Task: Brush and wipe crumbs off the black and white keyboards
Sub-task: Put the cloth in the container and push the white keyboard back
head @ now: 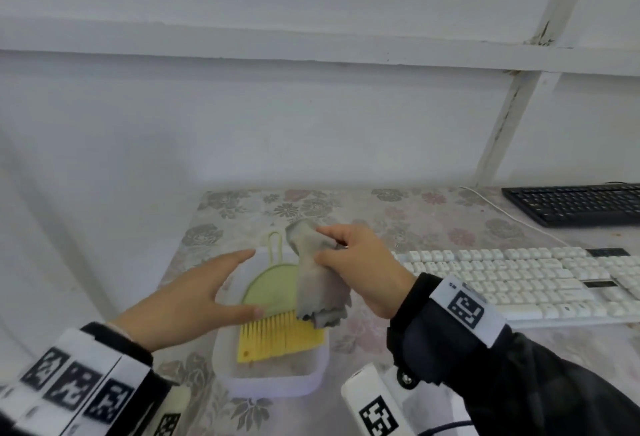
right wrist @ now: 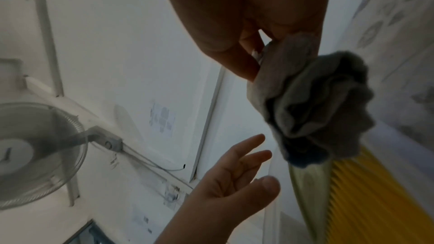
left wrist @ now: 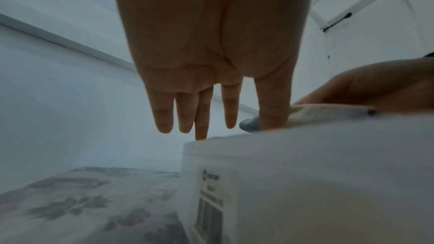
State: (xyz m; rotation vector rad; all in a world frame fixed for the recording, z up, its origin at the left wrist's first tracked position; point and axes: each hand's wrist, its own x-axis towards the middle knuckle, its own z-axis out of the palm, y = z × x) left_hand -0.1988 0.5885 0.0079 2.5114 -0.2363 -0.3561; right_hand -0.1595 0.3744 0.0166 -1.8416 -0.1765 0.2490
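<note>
Nearest, at bottom edge: two dark sleeves (head: 519,366) with white marker bands. Left hand (head: 194,297), fingers straight and spread, grasping nothing, hovering over left rim of translucent white bin (head: 273,385). Inside bin: green-and-yellow brush (head: 277,311), lying flat, handle loop away, yellow bristles near. Right hand (head: 363,269), just right of bin, pinching grey cloth (head: 317,283) between thumb and fingers; cloth hanging crumpled over brush. Further right on floral tablecloth (head: 415,214): white keyboard (head: 512,283), close behind right wrist. Far right, at back: black keyboard (head: 578,203), well apart from both hands, white cable (head: 498,210) running past.
</note>
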